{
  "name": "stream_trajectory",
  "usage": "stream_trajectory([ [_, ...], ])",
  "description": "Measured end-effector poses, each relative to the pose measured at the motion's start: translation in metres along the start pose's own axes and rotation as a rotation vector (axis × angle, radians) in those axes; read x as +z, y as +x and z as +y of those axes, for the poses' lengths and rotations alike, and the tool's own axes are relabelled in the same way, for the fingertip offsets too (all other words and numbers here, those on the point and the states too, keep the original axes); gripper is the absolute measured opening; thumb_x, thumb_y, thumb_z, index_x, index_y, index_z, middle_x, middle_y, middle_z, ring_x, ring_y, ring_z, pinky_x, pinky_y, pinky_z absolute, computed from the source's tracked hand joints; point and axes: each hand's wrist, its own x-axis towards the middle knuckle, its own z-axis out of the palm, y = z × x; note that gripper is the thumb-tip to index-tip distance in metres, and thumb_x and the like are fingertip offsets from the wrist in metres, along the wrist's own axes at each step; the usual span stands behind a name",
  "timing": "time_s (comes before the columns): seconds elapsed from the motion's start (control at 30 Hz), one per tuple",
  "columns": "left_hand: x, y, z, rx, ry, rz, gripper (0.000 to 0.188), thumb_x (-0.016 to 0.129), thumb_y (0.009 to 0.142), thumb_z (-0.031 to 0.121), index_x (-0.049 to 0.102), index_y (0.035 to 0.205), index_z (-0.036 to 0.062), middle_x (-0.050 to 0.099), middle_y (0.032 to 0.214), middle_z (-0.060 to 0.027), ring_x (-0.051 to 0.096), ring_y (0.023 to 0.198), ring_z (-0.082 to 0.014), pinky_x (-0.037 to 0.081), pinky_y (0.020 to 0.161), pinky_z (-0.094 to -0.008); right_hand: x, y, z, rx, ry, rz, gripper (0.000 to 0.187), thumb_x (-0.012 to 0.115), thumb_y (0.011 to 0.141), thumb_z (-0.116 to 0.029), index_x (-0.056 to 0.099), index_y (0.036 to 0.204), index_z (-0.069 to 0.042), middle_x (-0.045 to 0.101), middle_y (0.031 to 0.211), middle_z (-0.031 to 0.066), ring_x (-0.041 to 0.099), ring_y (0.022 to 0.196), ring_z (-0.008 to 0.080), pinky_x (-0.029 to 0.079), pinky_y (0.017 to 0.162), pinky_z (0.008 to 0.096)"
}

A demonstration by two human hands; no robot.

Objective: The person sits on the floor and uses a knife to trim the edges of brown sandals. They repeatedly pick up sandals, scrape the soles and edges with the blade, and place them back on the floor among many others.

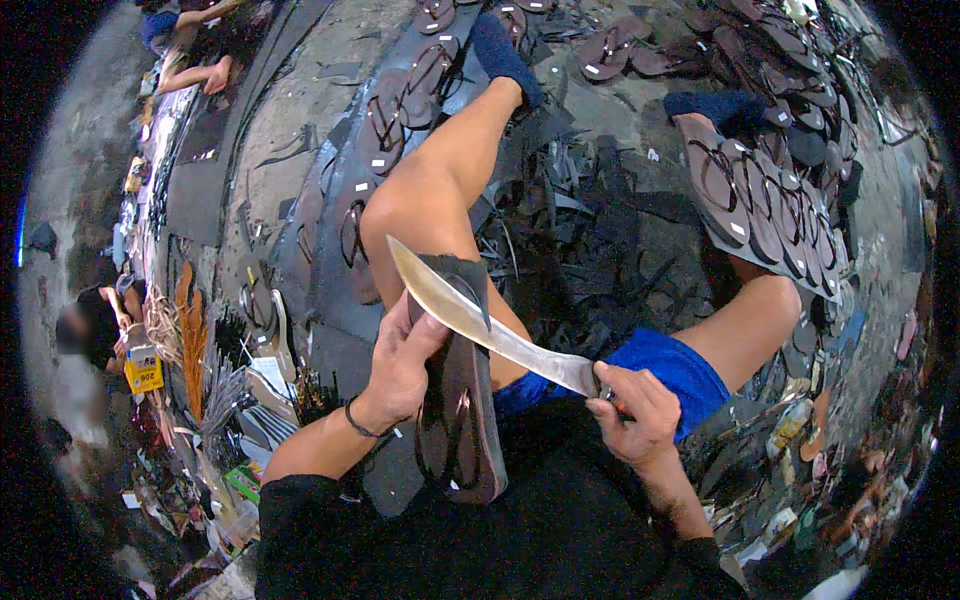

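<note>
My left hand (398, 368) is closed around a dark brown flip-flop (460, 425), held upright over my left thigh with its strap side toward me. A piece of black sheet sticks out past the sole's far end. My right hand (638, 412) grips the handle of a knife (500, 340) with a long, curved, worn metal blade. The blade slants across the flip-flop's far end, its tip up and to the left, near my left thumb. Whether the edge touches the sole, I cannot tell.
Between my legs lies a heap of black offcuts (570, 230). Several strapped flip-flops (765, 205) sit in a row by my right leg, with more flip-flops (425, 80) at far left and far right. Strips and bundles (190, 340) lie at left, near other people.
</note>
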Motion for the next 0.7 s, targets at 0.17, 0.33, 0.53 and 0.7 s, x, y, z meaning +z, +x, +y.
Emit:
stream_trajectory([
  [0.17,0.006,0.009,0.0,-0.007,0.069,-0.117,0.035,0.062,0.09,0.024,0.053,0.114,-0.0008,0.061,0.103,-0.0034,0.056,0.095,-0.0116,0.043,0.087,-0.0273,-0.041,0.044,-0.019,0.101,0.07,-0.18,0.033,0.075,0.077,-0.019,0.066,0.107,-0.006,0.069,0.086,0.0106,0.065,0.067,0.025,0.053,0.059,0.034],
  [0.33,0.007,0.011,-0.001,-0.054,0.089,-0.212,0.037,0.064,0.088,0.021,0.054,0.115,-0.0018,0.062,0.109,-0.0066,0.057,0.1,-0.0141,0.043,0.091,-0.0308,-0.074,0.09,-0.039,0.187,0.051,-0.356,0.027,0.073,0.08,-0.022,0.068,0.104,-0.009,0.068,0.079,0.0093,0.065,0.065,0.0266,0.053,0.056,0.0372],
  [0.53,0.017,0.014,-0.005,-0.088,0.104,-0.267,0.035,0.068,0.087,0.017,0.055,0.115,-0.0004,0.061,0.11,-0.0073,0.056,0.101,-0.0149,0.043,0.092,-0.0316,-0.073,0.143,-0.041,0.13,0.059,-0.633,0.027,0.069,0.083,-0.023,0.068,0.104,-0.006,0.067,0.077,0.0167,0.067,0.067,0.031,0.052,0.059,0.0367],
  [0.7,0.02,0.027,0.003,0.072,0.525,-0.37,0.035,0.072,0.084,0.018,0.058,0.111,0.001,0.061,0.107,-0.0051,0.057,0.098,-0.0163,0.044,0.09,-0.0316,-0.047,0.182,-0.028,-0.048,0.133,-0.885,0.027,0.058,0.09,-0.021,0.065,0.112,-0.009,0.068,0.076,0.0145,0.067,0.067,0.0292,0.053,0.063,0.0376],
])
